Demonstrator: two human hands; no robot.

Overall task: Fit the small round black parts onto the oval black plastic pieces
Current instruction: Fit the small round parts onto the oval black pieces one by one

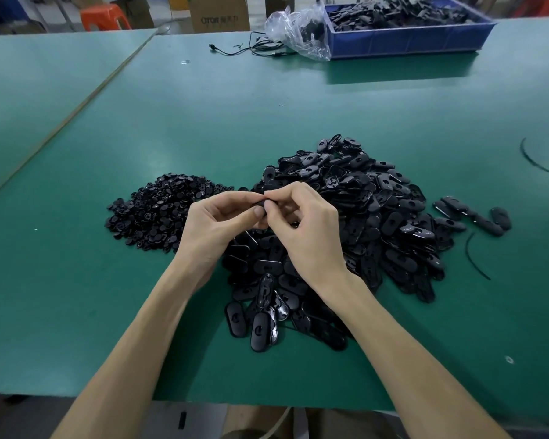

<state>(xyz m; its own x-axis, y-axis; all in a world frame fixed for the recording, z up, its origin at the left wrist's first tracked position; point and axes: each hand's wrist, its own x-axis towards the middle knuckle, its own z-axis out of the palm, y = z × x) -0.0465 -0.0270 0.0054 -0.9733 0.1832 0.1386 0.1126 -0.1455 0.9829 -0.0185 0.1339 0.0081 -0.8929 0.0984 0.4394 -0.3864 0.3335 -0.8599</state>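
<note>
The left hand point(216, 224) and right hand point(301, 231) pinch one oval point(260, 203) mid-fit over the oval heap point(377, 210), rounds point(159, 210) at nine o'clock; next likely needs a firm, square press.

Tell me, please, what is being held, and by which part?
Left hand and right hand pinch one black piece by its edge; the rest is hidden.
</note>
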